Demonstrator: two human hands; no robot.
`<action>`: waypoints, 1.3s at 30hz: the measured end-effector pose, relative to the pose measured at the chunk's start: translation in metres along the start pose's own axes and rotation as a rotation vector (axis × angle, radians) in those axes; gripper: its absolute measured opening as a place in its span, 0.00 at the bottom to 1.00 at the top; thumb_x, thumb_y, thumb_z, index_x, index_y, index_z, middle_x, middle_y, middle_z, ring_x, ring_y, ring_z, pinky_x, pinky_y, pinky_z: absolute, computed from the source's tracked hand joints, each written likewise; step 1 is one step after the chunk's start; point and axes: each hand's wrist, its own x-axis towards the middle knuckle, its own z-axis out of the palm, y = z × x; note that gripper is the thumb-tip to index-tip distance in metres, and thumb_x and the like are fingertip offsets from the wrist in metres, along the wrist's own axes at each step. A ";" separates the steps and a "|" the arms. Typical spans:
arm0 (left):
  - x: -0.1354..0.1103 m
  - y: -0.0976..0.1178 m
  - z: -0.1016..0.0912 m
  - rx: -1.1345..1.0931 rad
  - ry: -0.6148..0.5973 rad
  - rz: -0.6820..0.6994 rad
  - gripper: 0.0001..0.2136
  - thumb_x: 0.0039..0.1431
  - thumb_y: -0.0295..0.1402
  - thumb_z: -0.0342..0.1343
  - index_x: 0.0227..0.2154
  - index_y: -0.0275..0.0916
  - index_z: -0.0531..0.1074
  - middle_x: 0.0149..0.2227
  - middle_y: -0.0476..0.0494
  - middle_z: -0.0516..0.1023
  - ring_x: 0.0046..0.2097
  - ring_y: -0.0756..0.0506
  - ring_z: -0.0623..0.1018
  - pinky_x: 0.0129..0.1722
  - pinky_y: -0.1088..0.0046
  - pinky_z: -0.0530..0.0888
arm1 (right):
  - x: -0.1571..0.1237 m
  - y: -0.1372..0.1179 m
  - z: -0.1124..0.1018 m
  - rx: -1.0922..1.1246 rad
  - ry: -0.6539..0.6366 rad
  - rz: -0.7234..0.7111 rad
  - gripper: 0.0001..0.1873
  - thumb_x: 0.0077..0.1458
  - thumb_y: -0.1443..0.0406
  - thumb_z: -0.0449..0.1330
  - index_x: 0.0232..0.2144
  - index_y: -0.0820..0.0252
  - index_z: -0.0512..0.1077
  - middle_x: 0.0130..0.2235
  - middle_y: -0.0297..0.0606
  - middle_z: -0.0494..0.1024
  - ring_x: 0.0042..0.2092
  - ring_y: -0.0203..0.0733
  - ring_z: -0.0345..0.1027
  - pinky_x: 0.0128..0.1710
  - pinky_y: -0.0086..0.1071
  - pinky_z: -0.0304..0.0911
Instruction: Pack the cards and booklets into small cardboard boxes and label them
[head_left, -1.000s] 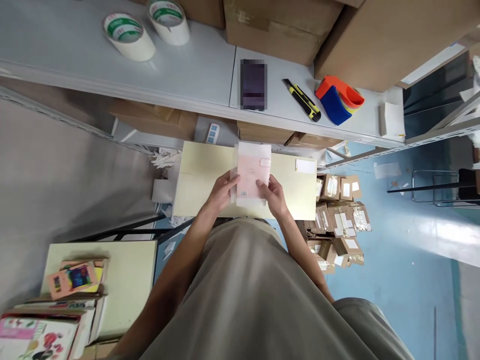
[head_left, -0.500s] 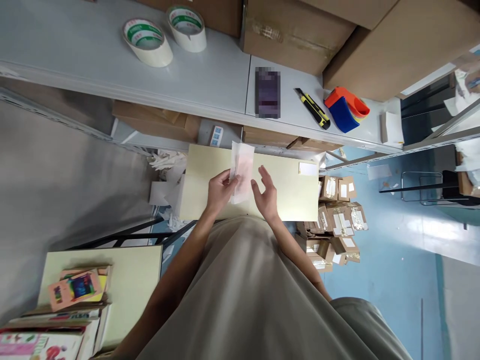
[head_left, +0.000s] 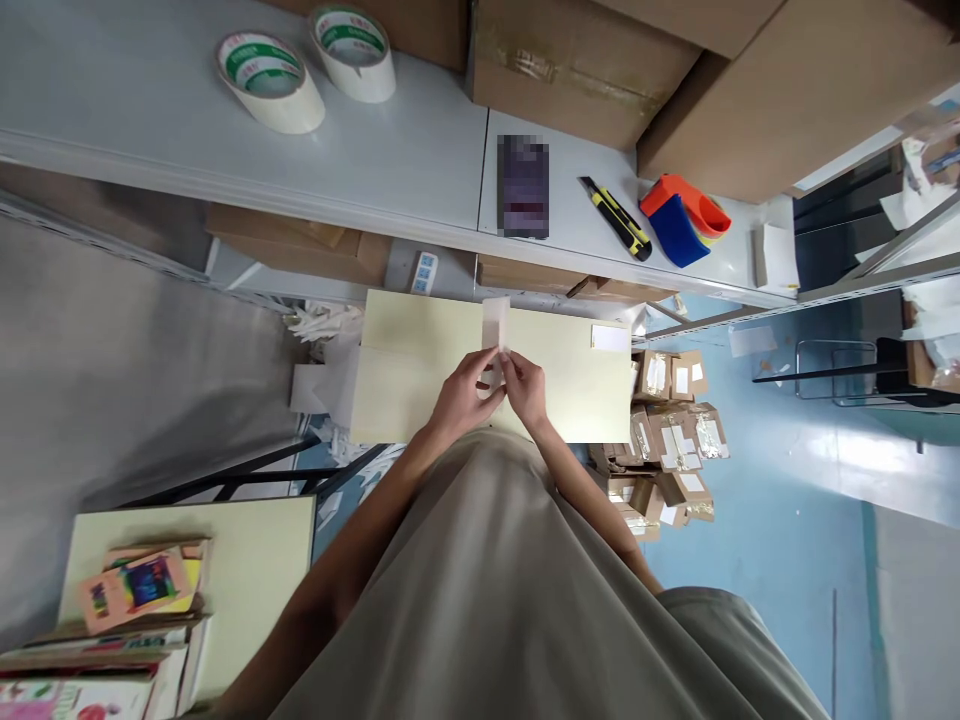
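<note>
Pale yellow tabletop (head_left: 405, 360) sits below a grey shelf (head_left: 150, 130). Over it the left hand (head_left: 461, 395) and right hand (head_left: 527, 390) meet, fingers of both pinched onto a translucent packet (head_left: 496, 322) held upright, edge-on. Beyond, on the shelf, lie a box cutter (head_left: 615, 215) and two tape rolls (head_left: 270, 68).

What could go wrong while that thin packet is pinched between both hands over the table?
1. The thin translucent white packet is held only by fingertips of the left hand and right hand; it might slip onto the pale yellow table or crease.
2. The heap of small taped cardboard parcels lies on the floor by the table; a sidestep could mean a trip.
</note>
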 end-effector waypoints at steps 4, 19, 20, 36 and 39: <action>0.004 -0.004 -0.005 -0.066 0.045 -0.042 0.23 0.72 0.44 0.63 0.66 0.46 0.78 0.67 0.34 0.80 0.63 0.36 0.84 0.58 0.56 0.87 | 0.009 0.009 -0.016 0.180 -0.036 0.041 0.34 0.65 0.33 0.63 0.27 0.52 0.68 0.26 0.29 0.64 0.32 0.39 0.61 0.33 0.32 0.63; 0.004 0.039 -0.047 -0.636 0.229 -0.441 0.30 0.51 0.59 0.79 0.47 0.40 0.89 0.47 0.36 0.91 0.52 0.33 0.88 0.50 0.57 0.85 | 0.004 0.006 -0.047 0.497 -0.291 0.210 0.37 0.59 0.29 0.68 0.48 0.52 0.83 0.50 0.42 0.91 0.56 0.57 0.84 0.55 0.48 0.83; 0.004 0.041 -0.045 -0.634 0.246 -0.443 0.30 0.50 0.59 0.80 0.47 0.41 0.89 0.47 0.36 0.91 0.52 0.34 0.88 0.51 0.57 0.85 | 0.005 0.005 -0.048 0.497 -0.296 0.210 0.37 0.59 0.29 0.68 0.47 0.52 0.83 0.50 0.42 0.91 0.56 0.57 0.84 0.55 0.48 0.82; -0.010 0.051 -0.025 -0.244 0.432 -0.318 0.23 0.61 0.53 0.73 0.48 0.41 0.84 0.61 0.35 0.86 0.64 0.34 0.84 0.62 0.56 0.83 | -0.005 -0.003 -0.047 0.361 -0.228 0.086 0.34 0.63 0.31 0.68 0.39 0.55 0.85 0.33 0.35 0.79 0.40 0.43 0.75 0.40 0.36 0.76; -0.014 0.060 -0.013 -0.318 0.312 -0.318 0.28 0.60 0.54 0.74 0.55 0.40 0.83 0.62 0.35 0.86 0.64 0.33 0.83 0.60 0.57 0.84 | -0.015 -0.008 -0.036 0.337 -0.239 0.041 0.33 0.64 0.33 0.68 0.46 0.52 0.87 0.44 0.37 0.85 0.48 0.46 0.79 0.47 0.38 0.81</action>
